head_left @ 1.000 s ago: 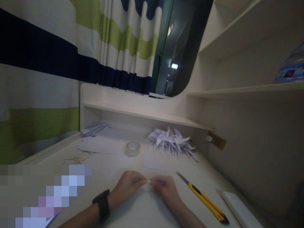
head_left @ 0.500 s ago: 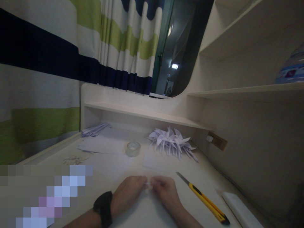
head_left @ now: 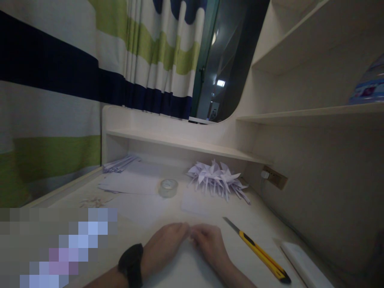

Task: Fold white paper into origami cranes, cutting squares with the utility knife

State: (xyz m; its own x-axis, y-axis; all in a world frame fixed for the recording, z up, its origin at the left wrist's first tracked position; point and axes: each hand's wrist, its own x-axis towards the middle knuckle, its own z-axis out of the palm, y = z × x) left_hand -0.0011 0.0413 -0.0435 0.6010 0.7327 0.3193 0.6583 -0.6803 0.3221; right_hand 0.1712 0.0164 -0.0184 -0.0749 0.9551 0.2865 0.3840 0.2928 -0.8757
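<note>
Just above the desk's front part, my left hand and my right hand meet with fingertips pinched together. Between the fingertips shows a tiny whitish bit, mostly hidden, whose kind I cannot make out. A dark watch sits on my left wrist. Right of my right hand lies a yellow utility knife with its blade out, apart from the hand. Beyond the hands are a white paper sheet and a roll of clear tape.
Several white paper pinwheels are bunched at the back. Paper sheets and folded paper strips lie at back left, with small scraps nearer. A white slab-like object and a cable are at right.
My hands have drawn slightly closer, so the fingertips now touch. The small whitish bit between them shows less than before. Everything on the desk stays in place.
</note>
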